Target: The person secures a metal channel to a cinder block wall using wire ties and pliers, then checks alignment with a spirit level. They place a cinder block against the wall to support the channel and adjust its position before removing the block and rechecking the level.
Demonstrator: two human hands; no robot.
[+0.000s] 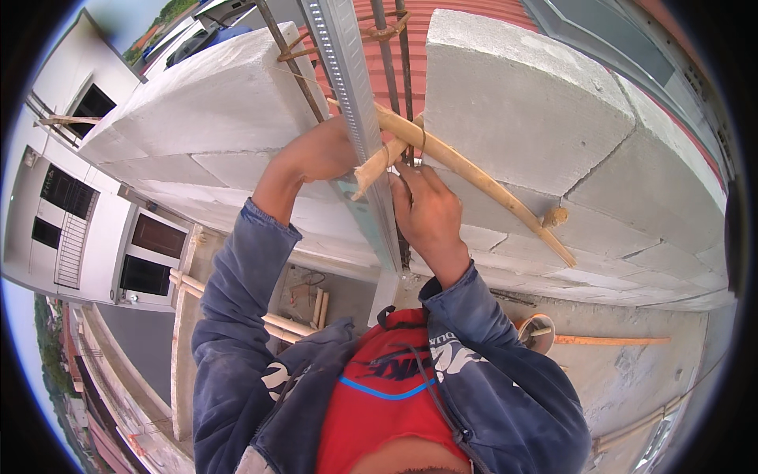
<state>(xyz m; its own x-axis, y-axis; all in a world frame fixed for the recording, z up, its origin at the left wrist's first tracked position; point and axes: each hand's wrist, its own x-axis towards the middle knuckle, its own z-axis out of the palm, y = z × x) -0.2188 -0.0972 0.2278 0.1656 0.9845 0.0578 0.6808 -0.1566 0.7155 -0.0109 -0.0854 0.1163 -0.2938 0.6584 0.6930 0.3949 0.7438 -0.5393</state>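
A perforated metal channel point(339, 63) stands in a gap between block walls, beside rusty rebars point(403, 55). A long wooden strip point(482, 182) crosses behind the channel, with a shorter wooden piece point(369, 170) in front of it and a wire loop point(423, 142) around the wood. My left hand point(324, 154) reaches behind the channel; its fingers are hidden. My right hand point(426, 209), just right of the channel and below the wooden crossing, has its fingers bent together at the tie; what they grip is too small to make out.
Pale block walls point(521, 95) flank the gap, with red roofing point(466, 17) beyond. Below are a concrete floor point(639, 371), a bucket point(535, 330) with an orange-handled tool point(608, 340), and wooden poles point(283, 324). A white building point(110, 237) stands at left.
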